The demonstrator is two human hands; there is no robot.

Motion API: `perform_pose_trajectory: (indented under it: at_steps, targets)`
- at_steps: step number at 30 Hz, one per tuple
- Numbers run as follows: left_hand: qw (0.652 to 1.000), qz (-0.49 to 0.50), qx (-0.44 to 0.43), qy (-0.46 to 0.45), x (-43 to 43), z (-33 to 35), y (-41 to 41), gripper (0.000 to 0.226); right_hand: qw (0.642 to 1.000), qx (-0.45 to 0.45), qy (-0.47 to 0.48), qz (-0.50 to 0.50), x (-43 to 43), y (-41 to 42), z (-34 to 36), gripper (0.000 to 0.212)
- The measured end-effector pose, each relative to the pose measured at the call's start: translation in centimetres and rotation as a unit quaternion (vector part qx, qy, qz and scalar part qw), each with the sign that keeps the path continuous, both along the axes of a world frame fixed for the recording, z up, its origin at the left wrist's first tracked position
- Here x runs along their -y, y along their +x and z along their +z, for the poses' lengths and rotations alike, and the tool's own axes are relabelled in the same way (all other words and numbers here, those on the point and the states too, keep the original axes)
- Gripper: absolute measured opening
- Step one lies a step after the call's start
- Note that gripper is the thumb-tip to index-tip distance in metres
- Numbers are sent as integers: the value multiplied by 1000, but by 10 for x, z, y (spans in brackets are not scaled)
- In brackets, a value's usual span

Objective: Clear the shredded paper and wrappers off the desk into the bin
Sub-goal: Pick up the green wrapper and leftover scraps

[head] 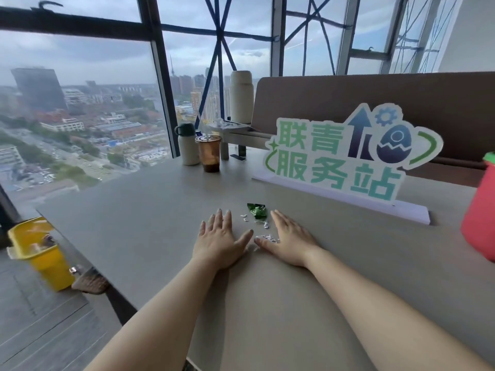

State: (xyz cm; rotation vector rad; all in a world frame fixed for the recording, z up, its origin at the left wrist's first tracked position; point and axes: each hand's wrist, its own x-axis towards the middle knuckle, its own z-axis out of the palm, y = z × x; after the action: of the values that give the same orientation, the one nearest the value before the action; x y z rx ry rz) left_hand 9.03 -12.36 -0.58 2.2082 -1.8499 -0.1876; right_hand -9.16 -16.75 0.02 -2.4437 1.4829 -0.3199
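Far to the left of the left hand [221, 242], down on the floor beside the desk [134, 210], the yellow bin [40, 253] is seen. Something lies in it, but it is too blurred to be identified.

The left hand is laid flat on the desk, palm down, fingers straight, with nothing grasped. Between the two hands the shredded paper [267, 238] is scattered. A small cluster lies where the thumbs nearly meet, and a few more bits lie further out, just beyond the fingertips. The green wrapper [257, 210] is found among those farther bits, between the two sets of fingertips and slightly past them. The right hand [290, 242] is likewise spread open on the surface, nothing held, its thumb side touching the nearest scraps.

The task is judged to be at an early stage. The litter is bracketed by the hands as if to be gathered, but none of it has been lifted, and all of it has yet to be carried to the bin.

Beyond the right hand, a cut-out sign [348, 153] is stood on the desk. "联青服务站" is read on it in green, beside a blue arrow, a gear and an egg. No other legible writing is found.
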Motion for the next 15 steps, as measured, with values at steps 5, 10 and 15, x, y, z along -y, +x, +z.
perform_pose_trajectory:
  at_steps: [5,10,15]
  targets:
    - [999,-33,3,-4,22,2,5,80,998,64,-9,-14,29,9,-1,82]
    - [995,-95,13,14,32,3,4,77,995,99,-14,-6,45,13,-3,70]
    - [993,-115,17,18,28,4,6,79,996,85,-32,20,48,18,0,52]
